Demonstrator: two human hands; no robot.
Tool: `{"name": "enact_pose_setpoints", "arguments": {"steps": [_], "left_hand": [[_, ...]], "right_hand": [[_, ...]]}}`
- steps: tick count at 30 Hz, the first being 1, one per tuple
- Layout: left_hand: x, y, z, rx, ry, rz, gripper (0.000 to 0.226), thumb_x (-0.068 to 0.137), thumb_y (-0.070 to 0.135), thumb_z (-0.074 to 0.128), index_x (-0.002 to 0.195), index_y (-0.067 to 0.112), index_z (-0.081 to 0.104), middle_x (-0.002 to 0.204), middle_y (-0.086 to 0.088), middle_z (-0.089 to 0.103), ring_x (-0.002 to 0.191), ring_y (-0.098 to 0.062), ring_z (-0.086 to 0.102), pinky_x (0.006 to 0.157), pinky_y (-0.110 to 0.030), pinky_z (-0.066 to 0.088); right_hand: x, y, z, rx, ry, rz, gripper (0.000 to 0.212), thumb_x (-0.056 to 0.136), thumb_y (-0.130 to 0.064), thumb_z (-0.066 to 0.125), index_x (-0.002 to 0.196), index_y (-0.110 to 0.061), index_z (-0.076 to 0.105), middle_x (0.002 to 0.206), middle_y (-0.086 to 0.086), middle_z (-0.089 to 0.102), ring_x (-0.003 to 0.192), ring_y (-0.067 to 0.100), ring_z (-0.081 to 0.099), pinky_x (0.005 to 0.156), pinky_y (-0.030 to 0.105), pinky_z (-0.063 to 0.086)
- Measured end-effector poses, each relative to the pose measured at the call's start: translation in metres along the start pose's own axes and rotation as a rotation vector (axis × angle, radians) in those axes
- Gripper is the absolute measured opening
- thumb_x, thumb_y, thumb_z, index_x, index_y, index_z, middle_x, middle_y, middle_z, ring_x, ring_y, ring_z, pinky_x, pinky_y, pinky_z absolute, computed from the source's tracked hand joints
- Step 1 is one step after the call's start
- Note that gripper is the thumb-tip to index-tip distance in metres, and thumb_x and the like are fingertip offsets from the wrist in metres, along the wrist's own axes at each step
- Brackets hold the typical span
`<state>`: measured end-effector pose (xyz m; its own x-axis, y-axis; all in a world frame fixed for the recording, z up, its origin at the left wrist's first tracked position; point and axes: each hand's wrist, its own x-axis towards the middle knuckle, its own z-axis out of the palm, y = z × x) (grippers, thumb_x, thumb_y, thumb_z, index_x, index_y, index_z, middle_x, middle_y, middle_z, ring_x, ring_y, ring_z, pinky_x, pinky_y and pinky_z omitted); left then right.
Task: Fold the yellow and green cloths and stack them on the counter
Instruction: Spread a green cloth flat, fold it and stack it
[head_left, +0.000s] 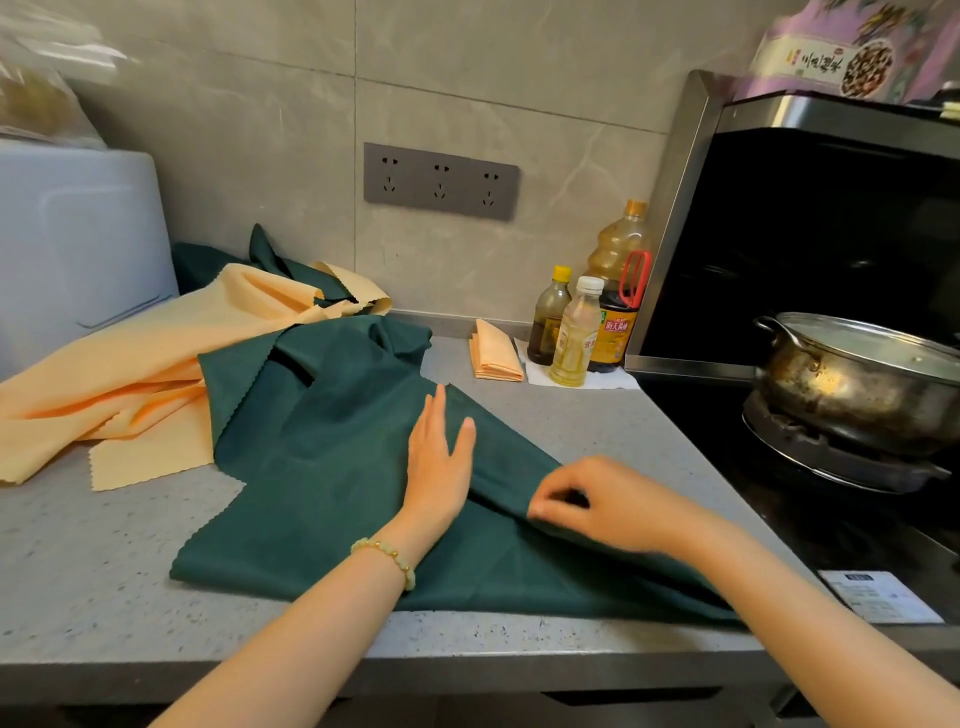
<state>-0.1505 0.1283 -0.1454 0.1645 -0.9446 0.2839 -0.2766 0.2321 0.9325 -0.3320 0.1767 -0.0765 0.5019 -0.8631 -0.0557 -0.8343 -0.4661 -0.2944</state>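
Observation:
A dark green cloth (322, 467) lies spread across the grey counter (93, 561) in front of me. My left hand (439, 462) presses flat on its middle, fingers straight. My right hand (597, 501) pinches the cloth's right edge and lifts a fold of it. A crumpled yellow cloth (130, 374) lies at the left, partly under the green one. Another green cloth (270, 265) is bunched behind it by the wall. A small folded yellow cloth (493, 353) sits at the back of the counter.
Three bottles (576, 332) stand on a white paper beside the folded cloth. A steel pot (857, 384) sits on the black stove at the right. A pale appliance (72, 244) stands at the far left. A socket panel (441, 179) is on the wall.

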Motion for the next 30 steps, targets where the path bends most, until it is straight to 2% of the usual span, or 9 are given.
{"name": "enact_pose_setpoints", "arguments": {"steps": [3,6,9,13,18,21,23,27,30], "left_hand": [[-0.002,-0.01,0.006,0.461,-0.174,0.079,0.056,0.101,0.03,0.039,0.152,0.023,0.016,0.156,-0.001,0.024,0.144,-0.018,0.02,0.119,-0.037,0.013],[-0.004,-0.011,0.009,0.691,-0.252,0.095,0.054,0.103,0.032,0.033,0.152,0.019,0.016,0.155,-0.001,0.027,0.143,-0.017,0.022,0.12,-0.036,0.009],[-0.003,-0.009,0.009,0.71,-0.239,0.089,0.053,0.103,0.032,0.031,0.152,0.018,0.016,0.155,-0.001,0.027,0.144,-0.017,0.022,0.12,-0.035,0.009],[-0.003,-0.009,0.01,0.747,-0.239,0.103,0.054,0.103,0.032,0.03,0.152,0.017,0.014,0.157,-0.002,0.023,0.145,-0.019,0.018,0.119,-0.035,0.009],[-0.003,-0.006,0.011,0.686,-0.162,0.14,0.057,0.103,0.037,0.027,0.153,0.018,0.007,0.161,-0.002,0.004,0.147,-0.019,0.002,0.119,-0.038,0.003],[-0.006,-0.006,0.012,0.651,-0.128,0.273,0.057,0.099,0.038,0.039,0.15,0.023,0.019,0.157,-0.005,0.013,0.144,-0.022,0.01,0.118,-0.036,0.011],[-0.01,-0.007,0.011,0.659,-0.158,0.39,0.048,0.094,0.038,0.049,0.139,0.028,0.038,0.142,-0.001,0.031,0.132,-0.019,0.028,0.109,-0.031,0.025],[-0.01,-0.006,0.013,0.712,-0.301,0.437,0.031,0.093,0.044,0.05,0.12,0.031,0.056,0.122,0.008,0.048,0.115,-0.013,0.041,0.095,-0.025,0.03],[-0.007,-0.005,0.014,0.708,-0.36,0.409,0.031,0.093,0.045,0.052,0.119,0.032,0.061,0.121,0.01,0.055,0.113,-0.012,0.046,0.094,-0.026,0.034]], "right_hand": [[0.014,0.023,-0.009,-0.026,0.304,0.121,0.018,0.09,-0.04,0.057,0.105,-0.03,0.064,0.105,-0.014,0.062,0.099,0.006,0.056,0.089,0.029,0.048],[0.026,0.038,-0.004,0.101,0.213,0.268,0.031,0.084,-0.051,0.061,0.098,-0.024,0.063,0.098,-0.009,0.062,0.091,0.009,0.056,0.083,0.029,0.05],[0.027,0.036,0.007,0.118,0.065,0.399,0.048,0.076,-0.062,0.063,0.084,-0.014,0.061,0.081,-0.004,0.059,0.074,0.011,0.054,0.069,0.026,0.044],[0.026,0.042,0.01,0.178,0.012,0.413,0.034,0.08,-0.047,0.069,0.072,-0.016,0.061,0.073,0.003,0.056,0.066,0.014,0.048,0.062,0.025,0.038],[0.029,0.062,-0.004,0.258,0.288,0.44,0.027,0.084,-0.029,0.069,0.063,-0.019,0.057,0.065,-0.002,0.055,0.063,0.013,0.05,0.058,0.022,0.039],[0.027,0.098,-0.016,0.095,0.47,0.637,0.02,0.086,-0.031,0.066,0.074,-0.019,0.056,0.088,0.004,0.064,0.084,0.022,0.057,0.079,0.034,0.048],[0.02,0.113,-0.02,0.013,0.527,0.731,0.018,0.086,-0.029,0.065,0.098,-0.017,0.059,0.112,0.009,0.06,0.102,0.029,0.055,0.09,0.042,0.046],[0.007,0.094,-0.015,-0.123,0.72,0.414,0.032,0.089,-0.025,0.061,0.119,-0.016,0.055,0.121,0.005,0.055,0.112,0.024,0.051,0.093,0.039,0.04],[-0.003,0.059,-0.005,-0.018,0.428,0.072,0.019,0.09,-0.035,0.059,0.108,-0.03,0.062,0.121,-0.008,0.053,0.116,0.009,0.048,0.103,0.03,0.035]]}}
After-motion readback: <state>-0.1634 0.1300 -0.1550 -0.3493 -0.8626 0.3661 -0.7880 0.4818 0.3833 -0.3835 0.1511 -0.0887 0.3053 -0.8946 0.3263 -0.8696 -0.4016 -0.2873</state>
